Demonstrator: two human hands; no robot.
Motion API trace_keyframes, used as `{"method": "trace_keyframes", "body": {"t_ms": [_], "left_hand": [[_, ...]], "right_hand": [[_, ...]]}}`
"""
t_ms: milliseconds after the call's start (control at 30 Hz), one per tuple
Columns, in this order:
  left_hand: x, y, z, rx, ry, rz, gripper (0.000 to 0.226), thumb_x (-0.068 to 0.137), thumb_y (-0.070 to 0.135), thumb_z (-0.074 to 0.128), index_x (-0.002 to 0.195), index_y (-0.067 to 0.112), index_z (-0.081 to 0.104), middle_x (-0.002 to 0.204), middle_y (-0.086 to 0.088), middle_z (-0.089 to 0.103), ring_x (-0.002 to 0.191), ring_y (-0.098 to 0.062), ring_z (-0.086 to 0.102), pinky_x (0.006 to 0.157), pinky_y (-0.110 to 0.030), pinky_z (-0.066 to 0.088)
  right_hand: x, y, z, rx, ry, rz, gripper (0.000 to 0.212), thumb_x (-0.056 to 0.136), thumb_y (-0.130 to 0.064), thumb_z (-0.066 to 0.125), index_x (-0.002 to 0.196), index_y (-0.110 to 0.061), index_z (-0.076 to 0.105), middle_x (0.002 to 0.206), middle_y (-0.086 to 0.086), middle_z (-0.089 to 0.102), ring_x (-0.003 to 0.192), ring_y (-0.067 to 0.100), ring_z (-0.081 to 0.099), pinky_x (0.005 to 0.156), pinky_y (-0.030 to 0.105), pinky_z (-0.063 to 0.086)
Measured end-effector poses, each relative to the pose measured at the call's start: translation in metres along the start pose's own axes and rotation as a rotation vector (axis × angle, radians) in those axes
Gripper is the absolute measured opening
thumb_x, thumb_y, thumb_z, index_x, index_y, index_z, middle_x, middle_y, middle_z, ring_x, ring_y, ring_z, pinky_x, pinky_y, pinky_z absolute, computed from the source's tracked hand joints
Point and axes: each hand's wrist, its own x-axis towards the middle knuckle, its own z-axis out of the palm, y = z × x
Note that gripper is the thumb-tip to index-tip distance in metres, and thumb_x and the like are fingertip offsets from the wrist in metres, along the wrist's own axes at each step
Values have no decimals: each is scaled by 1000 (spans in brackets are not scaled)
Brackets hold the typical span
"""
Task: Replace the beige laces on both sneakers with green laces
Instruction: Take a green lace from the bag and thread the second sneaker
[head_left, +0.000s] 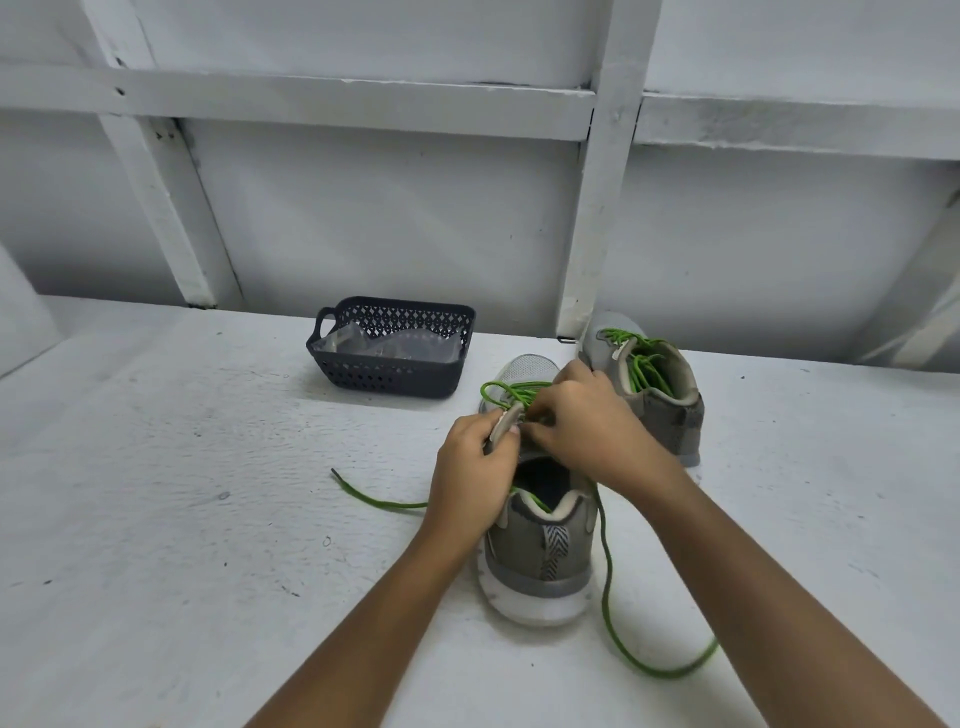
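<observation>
Two sneakers look unfinished. Right of the dark latticed plastic basket (389, 358), the left hand (475, 462) pinches the eyelet flap of the near grey mesh sneaker (540, 561). The right hand (587, 415) seems to pinch its half-threaded green cord lace (379, 502), both ends trailing. The far grey sneaker (670, 410) is laced green but untied.

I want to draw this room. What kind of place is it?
Probably a plain work corner, not a shoe shop: a rough white table against a white painted wall with battens, and one dark plastic basket holding clear bags.
</observation>
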Motion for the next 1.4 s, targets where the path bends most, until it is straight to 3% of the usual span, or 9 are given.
{"method": "trace_keyframes", "body": {"t_ms": [167,300,667,800,933,1067,1200,1300,1400], "left_hand": [[0,0,0,19,16,-12,27,94,21,53,118,20,65,103,9,54,81,10,48,66,4,33],[0,2,0,24,25,-16,29,94,21,53,121,20,64,107,10,53,89,3,47,67,0,32],[-2,4,-2,33,0,-49,35,93,24,55,127,19,59,120,5,58,103,-2,49,85,-14,35],[-2,11,-5,39,16,97,25,90,30,61,113,28,53,109,8,55,103,-4,50,78,-5,37],[-4,27,-10,189,76,410,39,88,52,48,99,20,69,98,14,53,98,-8,48,89,-31,37],[-10,46,-8,389,-249,433,37,78,68,41,77,39,65,95,25,58,102,8,44,83,-28,17],[-14,58,-6,172,-490,311,21,88,35,59,75,22,70,82,5,68,89,-8,62,93,-39,38],[-3,70,-21,-150,-451,185,18,92,17,59,79,8,68,68,1,68,66,-11,64,71,-32,55],[25,82,-39,-426,-298,68,22,94,11,51,78,14,65,61,8,65,53,-2,56,52,-16,42]], "right_hand": [[-9,10,1,253,120,-117,11,88,-22,59,81,-19,67,109,-2,56,107,21,46,90,37,41],[-28,23,-16,624,-42,-167,23,82,-11,62,61,-19,59,92,-16,70,97,-3,60,82,14,41],[-41,25,-30,817,-70,-96,22,88,-9,58,68,-17,64,81,-5,73,83,4,66,79,17,48],[-30,11,-40,1340,51,208,21,95,-15,49,77,-14,59,57,-4,60,48,5,56,45,16,44],[-15,-1,-59,1971,-113,398,20,97,-6,39,85,-5,54,61,6,66,51,14,65,52,26,56],[1,-11,-70,2108,-98,374,22,96,3,26,103,1,48,71,16,67,55,24,69,54,34,57],[10,-12,-67,2090,-121,355,23,97,3,25,103,1,47,67,17,67,55,25,69,53,35,57],[9,-3,-59,2012,-147,385,28,98,-7,28,94,4,53,80,19,66,68,26,68,57,34,58],[1,6,-45,1950,-262,366,34,98,-12,29,107,7,56,90,21,65,68,25,69,63,34,59]]}}
